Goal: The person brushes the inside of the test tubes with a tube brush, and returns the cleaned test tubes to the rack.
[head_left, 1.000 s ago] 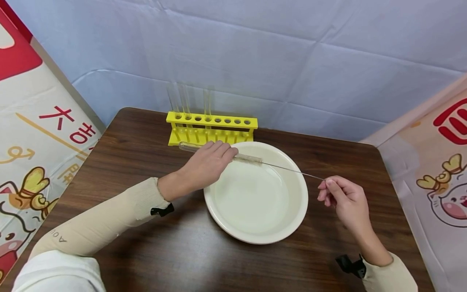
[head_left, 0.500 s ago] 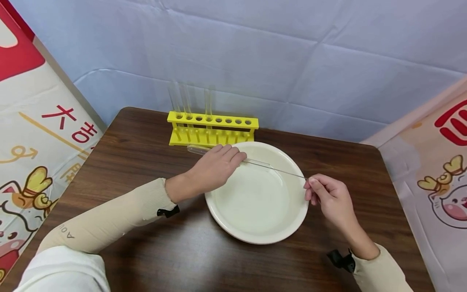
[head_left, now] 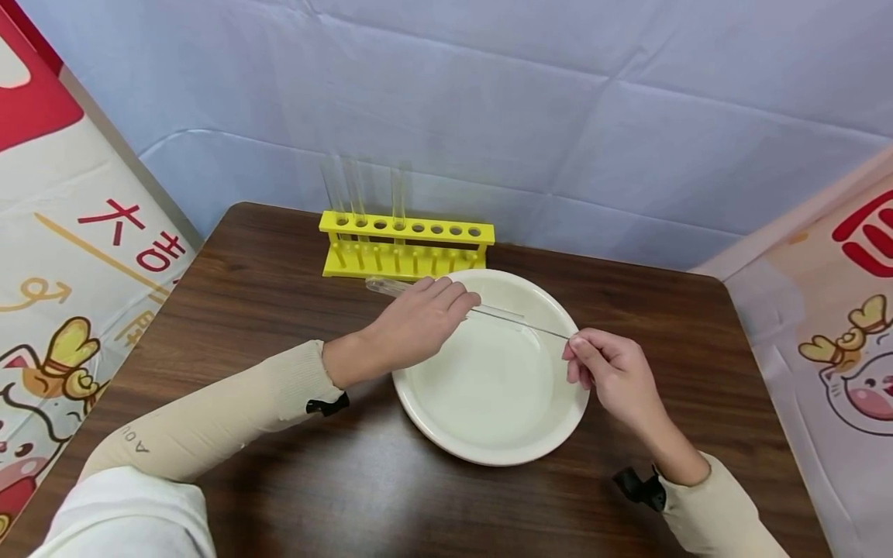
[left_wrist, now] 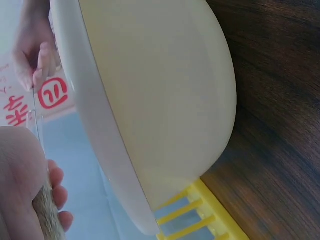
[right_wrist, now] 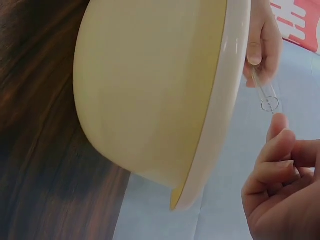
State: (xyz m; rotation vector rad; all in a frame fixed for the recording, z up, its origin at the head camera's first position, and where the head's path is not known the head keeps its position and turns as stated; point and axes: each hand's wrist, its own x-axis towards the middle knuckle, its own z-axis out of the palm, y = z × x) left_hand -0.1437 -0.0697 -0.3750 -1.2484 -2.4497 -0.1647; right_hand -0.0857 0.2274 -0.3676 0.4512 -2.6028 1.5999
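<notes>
Over the far part of a white basin (head_left: 481,453), my left hand (head_left: 422,322) grips a clear glass test tube (head_left: 385,287) that lies nearly level. Its rounded end sticks out to the left, near the rack, and its mouth points right. My right hand (head_left: 617,372) pinches the end of the thin twisted wire handle of a test tube brush (head_left: 537,328). The wire runs in through the tube's mouth, plain in the right wrist view. Pale bristles of the brush (left_wrist: 48,215) show inside the tube by the left palm. The left fingers hide the tube's middle.
Behind the basin stands a yellow test tube rack (head_left: 407,223) with 3 upright glass tubes (head_left: 354,198) in its left half. The dark wooden table (head_left: 335,480) ends at a pale blue cloth backdrop (head_left: 488,108). Printed hangings flank both sides.
My right hand has moved left toward the tube, pushing the brush deeper; less wire shows outside. The bristles have gone from the mouth. My left hand and the tube have shifted slightly right.
</notes>
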